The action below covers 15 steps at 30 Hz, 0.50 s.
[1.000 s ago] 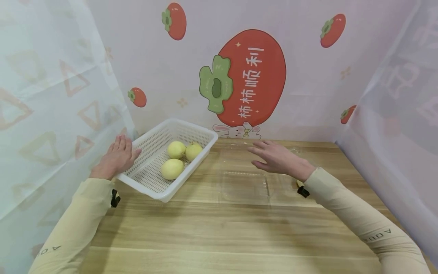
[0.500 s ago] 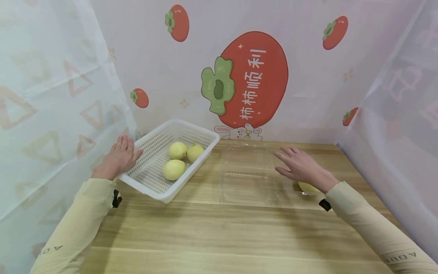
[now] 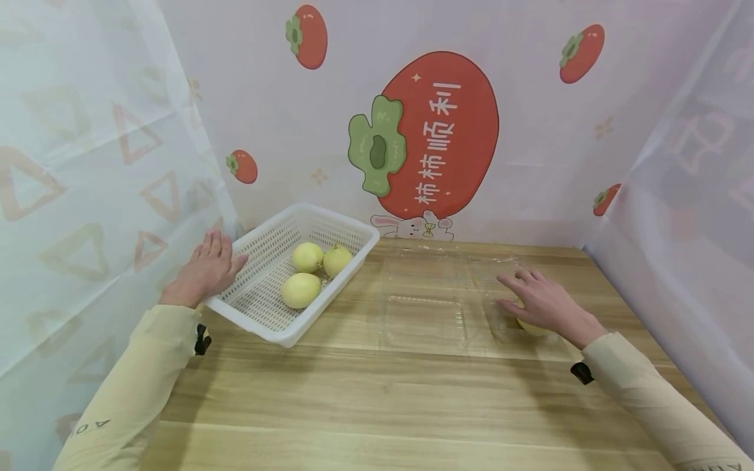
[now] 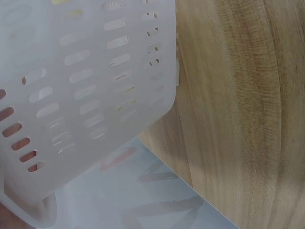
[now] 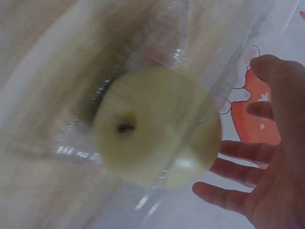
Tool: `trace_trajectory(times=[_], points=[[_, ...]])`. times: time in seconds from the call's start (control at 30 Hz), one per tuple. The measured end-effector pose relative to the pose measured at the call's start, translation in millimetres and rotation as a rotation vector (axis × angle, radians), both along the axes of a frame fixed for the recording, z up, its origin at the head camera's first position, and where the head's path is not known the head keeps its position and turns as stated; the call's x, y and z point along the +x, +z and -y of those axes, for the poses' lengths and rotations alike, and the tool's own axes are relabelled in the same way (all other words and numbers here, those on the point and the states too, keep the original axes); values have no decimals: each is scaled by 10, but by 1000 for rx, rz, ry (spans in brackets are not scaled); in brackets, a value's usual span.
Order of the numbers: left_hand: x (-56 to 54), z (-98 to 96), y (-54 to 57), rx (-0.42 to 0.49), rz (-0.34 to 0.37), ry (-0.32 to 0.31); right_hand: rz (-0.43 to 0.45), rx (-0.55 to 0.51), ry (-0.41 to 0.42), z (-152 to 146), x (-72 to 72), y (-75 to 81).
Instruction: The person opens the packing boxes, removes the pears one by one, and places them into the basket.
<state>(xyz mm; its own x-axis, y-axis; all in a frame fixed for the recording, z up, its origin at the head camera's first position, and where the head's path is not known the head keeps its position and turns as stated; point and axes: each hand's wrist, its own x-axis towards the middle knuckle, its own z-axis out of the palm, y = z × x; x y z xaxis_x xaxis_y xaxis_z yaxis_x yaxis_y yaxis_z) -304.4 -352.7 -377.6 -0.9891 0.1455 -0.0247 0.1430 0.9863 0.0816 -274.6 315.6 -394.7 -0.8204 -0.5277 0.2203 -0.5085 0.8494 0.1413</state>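
Observation:
My left hand [image 3: 204, 269] lies straight-fingered at the left rim of a white slotted plastic basket [image 3: 259, 304]. Inside the basket sit three pale yellow pears [image 3: 302, 290], grouped toward its right side. The basket's slotted wall [image 4: 86, 95] fills much of the left wrist view. My right hand [image 3: 544, 302] hovers over another pear [image 3: 533, 327], which lies in a clear plastic container at the right of the table and is partly hidden by the hand. In the right wrist view, the fingers are spread and loosely bent beside this pear [image 5: 157, 129], gripping nothing.
A clear hinged plastic box [image 3: 424, 320] lies opened out between the basket and my right hand. Printed cloth walls [image 3: 530, 196] enclose the wooden table [image 3: 365, 405] at the back and both sides.
My right hand has moved right and toward me, from above the clear box to the pear in the right-hand container. The left hand has stayed at the basket rim.

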Motion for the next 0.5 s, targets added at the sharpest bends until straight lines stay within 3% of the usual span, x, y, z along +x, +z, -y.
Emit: trace_trajectory(times=[0.23, 0.5], points=[[5, 3, 4, 10, 4, -1, 71, -9, -77, -114, 46, -111], [6, 11, 6, 18, 10, 0, 98, -18, -105, -173, 59, -168]])
